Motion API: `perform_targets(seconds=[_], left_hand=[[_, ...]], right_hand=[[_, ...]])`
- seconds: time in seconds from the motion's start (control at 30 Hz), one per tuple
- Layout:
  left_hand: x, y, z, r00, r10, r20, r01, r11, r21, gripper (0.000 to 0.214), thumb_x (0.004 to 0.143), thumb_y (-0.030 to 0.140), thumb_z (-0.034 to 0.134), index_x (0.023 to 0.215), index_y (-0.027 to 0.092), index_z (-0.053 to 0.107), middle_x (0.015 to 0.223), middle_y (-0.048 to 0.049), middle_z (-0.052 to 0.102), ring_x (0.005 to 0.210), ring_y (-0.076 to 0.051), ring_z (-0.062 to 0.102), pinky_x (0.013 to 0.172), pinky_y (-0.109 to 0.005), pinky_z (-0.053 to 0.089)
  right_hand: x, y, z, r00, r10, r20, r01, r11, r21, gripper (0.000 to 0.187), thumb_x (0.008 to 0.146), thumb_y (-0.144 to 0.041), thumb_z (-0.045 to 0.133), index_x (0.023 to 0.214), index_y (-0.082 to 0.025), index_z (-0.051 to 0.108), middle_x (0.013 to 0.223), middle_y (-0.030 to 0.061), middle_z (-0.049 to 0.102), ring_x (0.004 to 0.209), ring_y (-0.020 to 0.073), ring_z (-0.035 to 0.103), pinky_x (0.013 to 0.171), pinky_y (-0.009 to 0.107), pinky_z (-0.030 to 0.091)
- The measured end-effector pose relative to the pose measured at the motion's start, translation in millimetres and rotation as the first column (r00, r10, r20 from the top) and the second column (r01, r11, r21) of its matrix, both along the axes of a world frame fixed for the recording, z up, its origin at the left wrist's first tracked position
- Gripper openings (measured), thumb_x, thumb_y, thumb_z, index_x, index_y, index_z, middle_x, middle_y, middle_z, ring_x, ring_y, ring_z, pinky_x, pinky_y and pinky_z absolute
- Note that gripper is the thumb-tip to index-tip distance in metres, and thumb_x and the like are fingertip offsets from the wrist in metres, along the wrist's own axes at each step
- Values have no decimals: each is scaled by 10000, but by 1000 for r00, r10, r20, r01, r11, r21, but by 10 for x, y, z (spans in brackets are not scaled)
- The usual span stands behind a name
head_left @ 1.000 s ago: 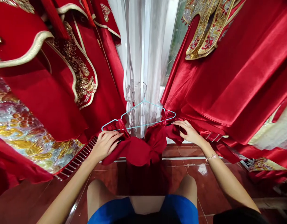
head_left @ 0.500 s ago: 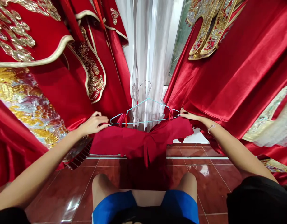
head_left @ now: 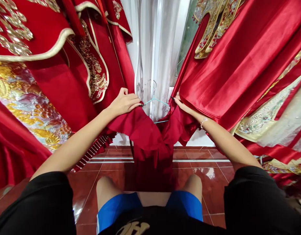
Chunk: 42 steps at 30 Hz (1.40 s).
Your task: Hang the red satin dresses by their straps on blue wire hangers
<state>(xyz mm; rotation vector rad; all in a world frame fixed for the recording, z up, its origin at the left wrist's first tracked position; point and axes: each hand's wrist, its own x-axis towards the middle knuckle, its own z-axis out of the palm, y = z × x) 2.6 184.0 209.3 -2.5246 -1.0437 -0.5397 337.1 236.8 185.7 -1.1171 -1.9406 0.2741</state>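
Note:
A dark red dress point(head_left: 150, 140) with a gathered, knotted front hangs on a light blue wire hanger point(head_left: 159, 100) with a silver hook. My left hand point(head_left: 126, 101) is closed on the dress's left shoulder edge, beside the hanger's sloping arm. On the other side my right hand point(head_left: 181, 103) pinches the right shoulder edge, partly hidden by a red satin garment. The hanger's lower bar shows through the neckline, while its ends are covered by the cloth. The hook stands free in front of white curtains, touching nothing that I can see.
Red garments with gold sequins point(head_left: 98, 71) hang close on the left. Red satin garments point(head_left: 214, 85) with beaded trim crowd the right. White curtains point(head_left: 162, 49) and a window frame point(head_left: 179, 42) stand between them. Below is a glossy red tiled floor point(head_left: 214, 182).
Both hands have moved inward and up, drawing the dress's shoulders over the hanger's arms. The neckline has changed from nearly straight to a deep V, and the hanger's ends are now covered.

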Motion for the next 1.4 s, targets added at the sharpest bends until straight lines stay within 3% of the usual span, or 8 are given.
perform_targets(seconds=[0.2,0.37,0.5,0.67,0.87,1.03,1.2,1.4], left_hand=[[231,-127,-400,999,-6,44,5,1000,22,252,1002,271,426,1005,219,672,1225,-87,646,1167,-255,535,1124,-525,275],[128,-399,-592,989,37,144,-46,997,64,314,1025,277,398,1189,196,653,1322,-127,617,1222,-290,539,1079,-510,339],[237,-544,-674,969,138,207,-162,981,104,364,1012,305,457,1324,190,605,1384,-175,577,1275,-343,505,1057,-557,351],[444,-474,-771,983,106,150,-124,986,114,254,995,287,499,1148,216,688,1457,-171,548,1369,-349,462,1104,-595,321],[329,-360,-830,975,153,159,-173,977,121,272,1009,260,412,989,183,672,1445,-161,565,1358,-373,490,1102,-608,343],[852,-470,-821,992,25,127,-41,991,128,376,1004,209,389,1310,165,603,1311,-169,651,1180,-302,621,988,-467,474],[1364,-116,-599,990,33,134,-49,991,124,384,992,203,430,1326,106,592,1365,-208,604,1306,-334,532,1164,-545,294],[1461,351,-352,997,14,78,-2,988,-155,191,929,158,551,1051,112,690,1090,-186,717,1084,-328,628,1010,-506,390]], right_hand=[[-208,-146,-89,966,143,217,-165,983,86,165,884,-288,490,1009,-242,587,1166,93,604,1153,235,539,1111,422,435],[-50,-308,-225,1000,17,3,-18,990,138,354,859,-235,446,1195,-225,558,1220,103,610,1182,227,559,1119,405,428],[-4,-140,-393,995,-59,80,52,995,87,461,793,-255,566,1250,-195,571,1297,131,613,1254,304,500,1145,519,365],[-60,21,-560,969,-69,236,87,994,-70,524,752,-154,550,1273,-202,571,1313,114,636,1197,310,551,1095,572,403],[-13,-298,-593,909,-265,321,253,964,80,359,776,-126,492,1102,-183,633,1145,141,677,1095,322,589,943,484,521],[-33,-619,-534,903,-311,297,298,951,88,247,815,-209,500,1025,-218,630,1071,110,682,993,296,617,873,444,531],[-110,-787,-482,796,-485,361,429,874,228,300,839,-268,552,1111,-163,619,1199,222,628,1132,404,560,955,592,441],[-41,-623,-341,852,-368,372,436,893,-115,201,830,-261,567,639,-216,521,651,56,571,699,219,569,711,361,432]])
